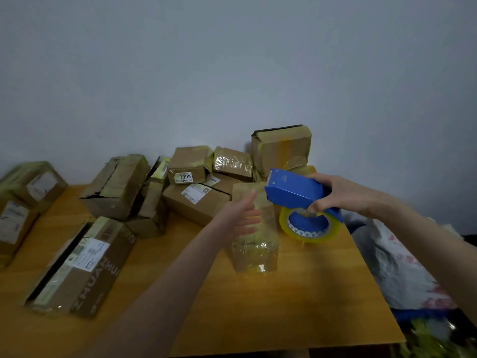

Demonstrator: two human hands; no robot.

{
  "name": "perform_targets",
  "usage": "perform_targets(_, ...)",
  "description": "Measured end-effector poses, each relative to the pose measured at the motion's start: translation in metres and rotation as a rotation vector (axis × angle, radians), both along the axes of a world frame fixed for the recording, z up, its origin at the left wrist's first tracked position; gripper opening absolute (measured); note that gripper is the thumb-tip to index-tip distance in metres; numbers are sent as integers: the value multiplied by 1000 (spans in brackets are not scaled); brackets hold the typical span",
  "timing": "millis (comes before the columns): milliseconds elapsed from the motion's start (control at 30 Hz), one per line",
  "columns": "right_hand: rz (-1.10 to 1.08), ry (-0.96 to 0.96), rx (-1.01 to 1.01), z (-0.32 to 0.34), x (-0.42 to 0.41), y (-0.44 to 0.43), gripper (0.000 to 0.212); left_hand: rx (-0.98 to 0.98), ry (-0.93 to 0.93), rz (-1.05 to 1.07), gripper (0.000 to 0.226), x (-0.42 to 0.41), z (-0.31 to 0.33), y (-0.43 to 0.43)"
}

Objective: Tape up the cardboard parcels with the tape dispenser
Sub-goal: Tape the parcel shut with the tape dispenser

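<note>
A: Step?
B: Mid-wrap, I'd say. Left hand fingers straight, together, flat on the parcel, centre of the bench. Right hand fingers curled round the tape dispenser, at the parcel's 2 o'clock.
A: Next?
B: Probably draw tape across, steadying the parcel. Box pile crowds 12 o'clock, bag at 3.

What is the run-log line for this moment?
left hand: presses parcel | right hand: grips tape dispenser beside parcel | parcel: upright on table, partly taped
</note>
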State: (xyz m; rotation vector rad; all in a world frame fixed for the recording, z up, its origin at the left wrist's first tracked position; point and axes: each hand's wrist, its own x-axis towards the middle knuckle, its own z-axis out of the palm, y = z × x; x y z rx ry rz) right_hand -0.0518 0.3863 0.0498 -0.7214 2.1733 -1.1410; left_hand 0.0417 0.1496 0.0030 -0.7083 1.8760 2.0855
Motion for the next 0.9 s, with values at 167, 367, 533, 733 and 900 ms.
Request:
perform_targets(167, 126, 101, 66, 3, 3, -6, 64, -26, 108, 120, 19, 8, -4, 2)
perform_targets(367, 255, 281, 170, 1, 10, -16, 86, -336, 166, 132, 9, 17, -9, 1)
perform_targets(533, 321, 300, 158, -1, 9, -13, 68, -353, 136, 199, 9, 30, -15, -18)
perform_targets(733, 305, 218, 276, -11, 4, 14, 61, -413, 56, 267, 12, 57, -30, -49)
perform_targets(900, 284, 165, 257, -19, 6, 24, 66, -394, 34, 270, 12, 61, -41, -45)
